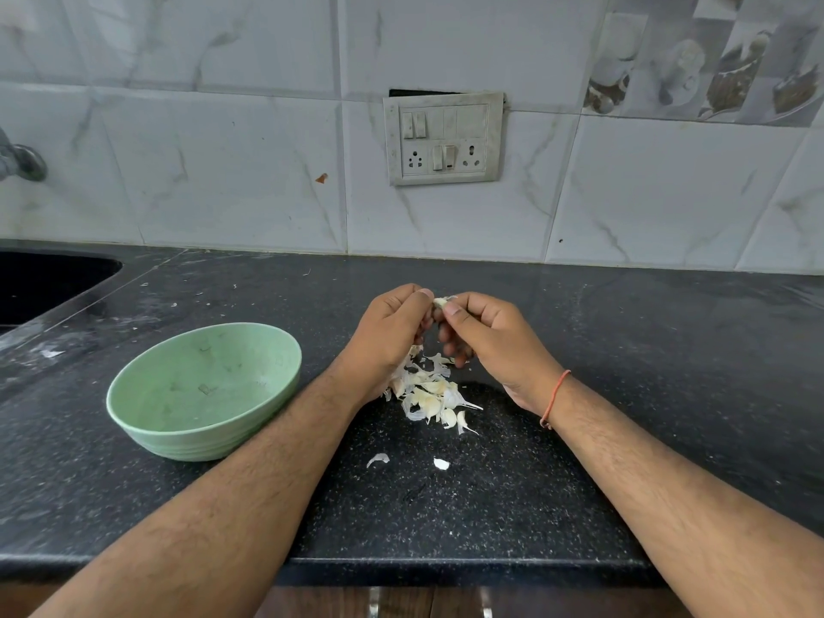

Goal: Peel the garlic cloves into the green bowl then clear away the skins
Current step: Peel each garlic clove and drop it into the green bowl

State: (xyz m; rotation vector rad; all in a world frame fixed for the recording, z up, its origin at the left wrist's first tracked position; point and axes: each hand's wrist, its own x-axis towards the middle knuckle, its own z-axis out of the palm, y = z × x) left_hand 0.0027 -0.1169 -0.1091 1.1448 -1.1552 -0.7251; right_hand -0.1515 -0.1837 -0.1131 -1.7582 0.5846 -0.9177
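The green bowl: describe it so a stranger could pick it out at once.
On the black speckled countertop, look to the left of the person's left hand. The green bowl stands there near the sink; it is the only dish, pale mint with ridged sides.

Single head-worn view, looking forward and down, close over counter [512, 506]

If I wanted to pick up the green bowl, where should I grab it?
Probably grab the green bowl by its rim on the near right side, thumb inside and fingers outside. It stands upright and looks empty, the rim is thin and open, and the left hand is nearest there.
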